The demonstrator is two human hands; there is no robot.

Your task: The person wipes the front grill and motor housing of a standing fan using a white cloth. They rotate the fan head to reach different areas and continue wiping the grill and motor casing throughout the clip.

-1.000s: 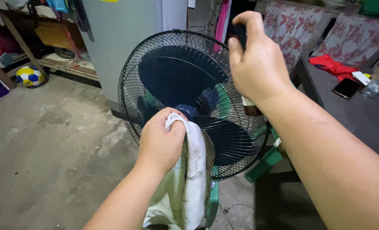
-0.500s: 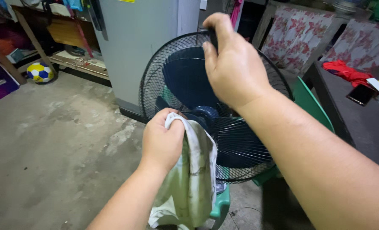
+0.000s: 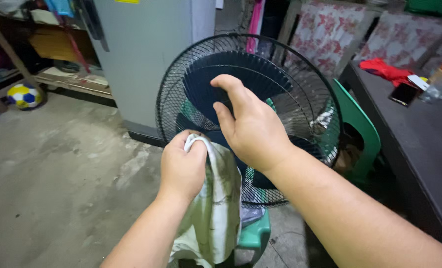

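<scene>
Ahead of me stands the grey cabinet [image 3: 146,54], far left. In front of it I see the electric fan [image 3: 300,74], its black wire cage round and facing me, dark blue blades behind the mesh, set on a green plastic chair [image 3: 360,129]. On the right runs a dark table [image 3: 429,149]. My right hand [image 3: 253,126] rests against the cage near its middle, fingers slightly apart and curled on the mesh. My left hand [image 3: 183,166] sits just left of it, fingers clamped on a stained white rag [image 3: 216,208] that hangs down in front of the fan's lower part.
</scene>
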